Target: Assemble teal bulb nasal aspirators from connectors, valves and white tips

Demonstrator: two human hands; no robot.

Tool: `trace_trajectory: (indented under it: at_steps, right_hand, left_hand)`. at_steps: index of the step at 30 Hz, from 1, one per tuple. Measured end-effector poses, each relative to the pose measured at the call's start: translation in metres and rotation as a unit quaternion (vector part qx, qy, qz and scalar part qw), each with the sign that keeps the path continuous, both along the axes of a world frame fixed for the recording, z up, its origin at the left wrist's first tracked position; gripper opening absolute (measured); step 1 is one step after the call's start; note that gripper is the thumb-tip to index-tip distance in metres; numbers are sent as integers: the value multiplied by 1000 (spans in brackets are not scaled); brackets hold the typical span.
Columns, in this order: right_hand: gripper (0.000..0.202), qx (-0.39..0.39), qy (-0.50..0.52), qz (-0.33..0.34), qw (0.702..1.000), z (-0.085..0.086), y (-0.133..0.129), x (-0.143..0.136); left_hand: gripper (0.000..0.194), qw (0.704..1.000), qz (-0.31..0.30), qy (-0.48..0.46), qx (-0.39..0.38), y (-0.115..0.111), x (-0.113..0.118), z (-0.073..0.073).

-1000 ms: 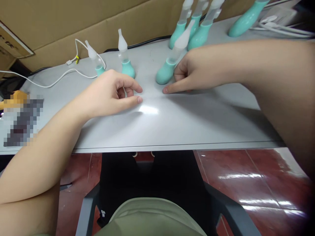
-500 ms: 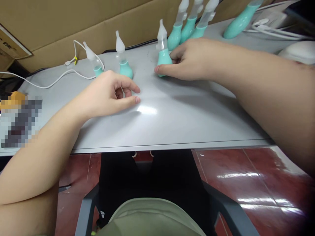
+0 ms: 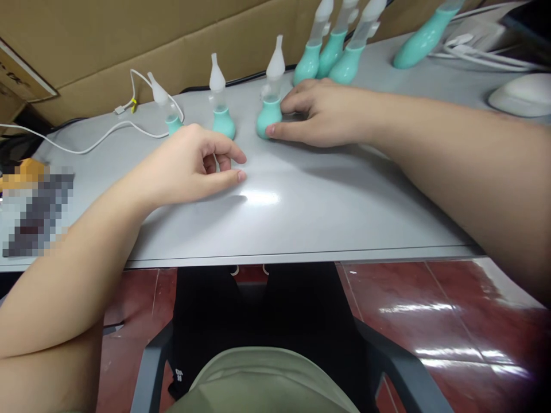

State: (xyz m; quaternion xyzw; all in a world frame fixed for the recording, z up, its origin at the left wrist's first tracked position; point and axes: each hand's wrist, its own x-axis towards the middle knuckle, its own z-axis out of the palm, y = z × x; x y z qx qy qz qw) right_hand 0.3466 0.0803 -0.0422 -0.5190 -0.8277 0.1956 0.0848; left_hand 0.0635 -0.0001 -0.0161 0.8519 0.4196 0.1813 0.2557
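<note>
A nasal aspirator (image 3: pixel 270 117) with a teal bulb, clear neck and white tip stands nearly upright on the grey table. My right hand (image 3: pixel 314 112) grips its bulb from the right, thumb at the front and fingers at the side. Left of it stands a second nasal aspirator (image 3: pixel 222 119), and farther left is a third nasal aspirator (image 3: pixel 173 121), its lower part hidden behind my left hand. My left hand (image 3: pixel 206 163) rests on the table in front of them, fingers loosely curled, thumb and index finger apart, with nothing in it.
Several more aspirators (image 3: pixel 346 66) stand at the back right, beside a tilted teal bulb (image 3: pixel 424 40). A white mouse (image 3: pixel 523 94) and white cables lie at the right. Another white cable (image 3: pixel 99 140) loops at the left. Cardboard (image 3: pixel 150 40) lines the table's back edge.
My right hand has shifted left and slightly toward me, along with the nasal aspirator it grips. The left hand has stayed in place.
</note>
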Motion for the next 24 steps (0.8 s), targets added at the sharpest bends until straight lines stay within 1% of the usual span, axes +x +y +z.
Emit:
trace_trajectory:
  at_steps: [3,5,7,8,9,10,12,14,15,16,18,19,20,21,24]
  right_hand:
    - [51,55,-27,-15,998,-1,0,0]
    - [57,57,-43,-39,997,2,-2,-1]
    - [70,46,-72,-80,993,7,-3,0]
    - [72,36,-88,-97,991,10,-4,1]
    - [68,29,-99,-112,988,13,-4,4]
    - [59,21,-110,-124,986,16,-4,7]
    - [33,13,-126,-139,982,20,-4,13]
    - [17,-7,-131,-122,984,23,-6,16]
    - [13,-29,-127,-96,987,23,-9,17]
    - [13,-59,-122,-58,989,23,-12,16]
    - [22,-124,-110,32,986,22,-20,10]
    - [26,-144,-108,65,982,21,-24,7]
    - [28,-154,-110,79,979,21,-28,3]
    - [30,-154,-116,77,978,21,-31,0]
    - [27,-148,-134,33,979,22,-36,-5]
  left_hand:
    - [30,1000,0,5,2,1,-1,0]
    - [29,1000,1,7,0,1,-2,0]
    - [28,1000,2,8,1,2,-4,-1]
    - [28,1000,2,7,3,3,-5,-2]
    - [28,1000,3,8,3,3,-7,-4]
    - [28,1000,3,9,2,4,-9,-5]
    - [29,1000,4,8,2,5,-12,-8]
    - [28,1000,5,10,2,6,-14,-10]
    - [28,1000,5,11,4,6,-13,-9]
    - [28,1000,5,12,6,6,-13,-9]
    - [31,1000,8,20,5,5,-11,-7]
    - [32,1000,10,24,3,5,-9,-5]
    - [33,1000,11,28,1,5,-8,-4]
    - [34,999,11,31,0,5,-7,-4]
    - [35,999,11,30,4,6,-7,-4]
